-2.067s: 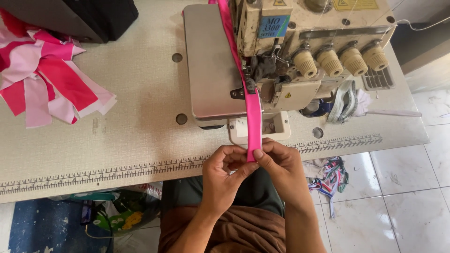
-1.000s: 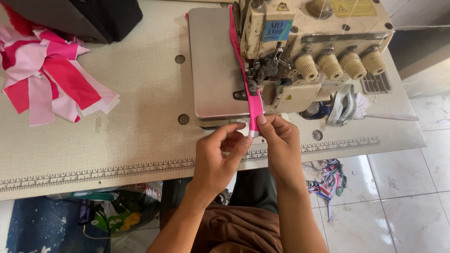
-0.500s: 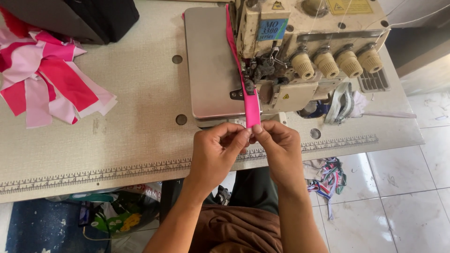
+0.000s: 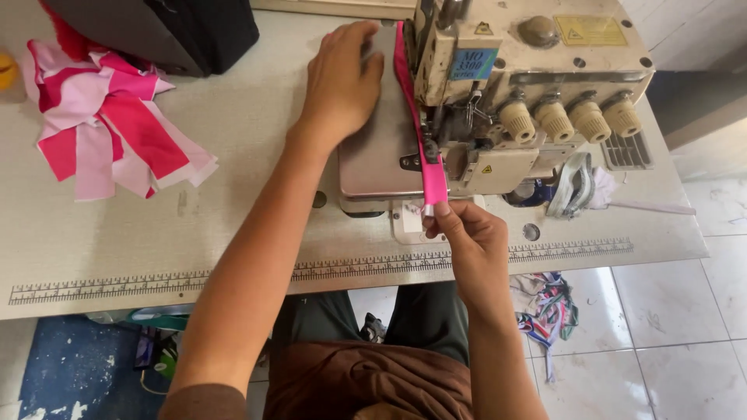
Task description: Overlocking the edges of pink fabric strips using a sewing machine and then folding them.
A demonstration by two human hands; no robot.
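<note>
the right hand [image 4: 467,241] pinched the pink strip [image 4: 424,148] taut at its near end while the left hand [image 4: 342,78] lay flat, fingers spread, by the sewing machine [image 4: 537,85], a hold that probably fed it straight.

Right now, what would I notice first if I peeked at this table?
The bright pink strip running through the cream sewing machine at the top middle. The right hand pinches its near end, and the left hand lies flat on the machine's bed beside it. At the far left sits a pile of pink scraps.
</note>
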